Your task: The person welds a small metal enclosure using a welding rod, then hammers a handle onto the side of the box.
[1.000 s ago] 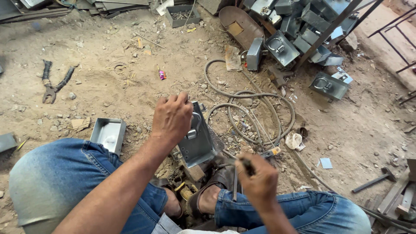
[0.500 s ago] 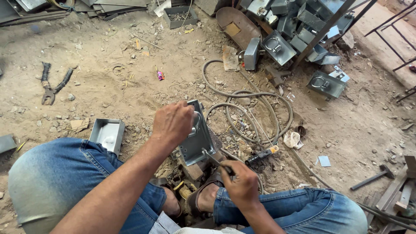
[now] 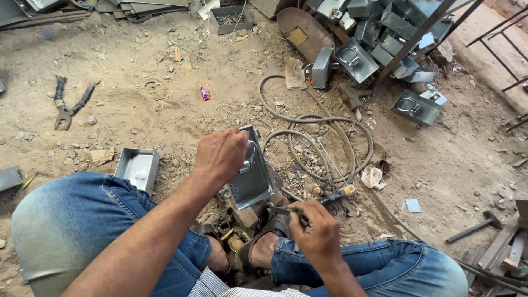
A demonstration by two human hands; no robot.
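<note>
Your left hand (image 3: 223,154) is closed over the top edge of a grey metal box (image 3: 250,176) and holds it tilted on edge over a small block, just in front of your feet. Your right hand (image 3: 316,234) is wrapped shut around a thin dark tool (image 3: 286,210), whose tip sits at the lower corner of the box; whether it touches the metal cannot be told.

Judged from the scene, the work is part done: a pile of similar boxes (image 3: 379,33) with ring handles lies at the far right, and one open tray (image 3: 137,168) waits beside your left knee. The box in hand is not yet set aside.

A looped hose (image 3: 324,140) curls just right of the box, and a torch (image 3: 338,195) lies near your right hand, so room on that side is tight. The dirt floor (image 3: 137,99) to the left is more open, with pliers (image 3: 66,107) well apart.
</note>
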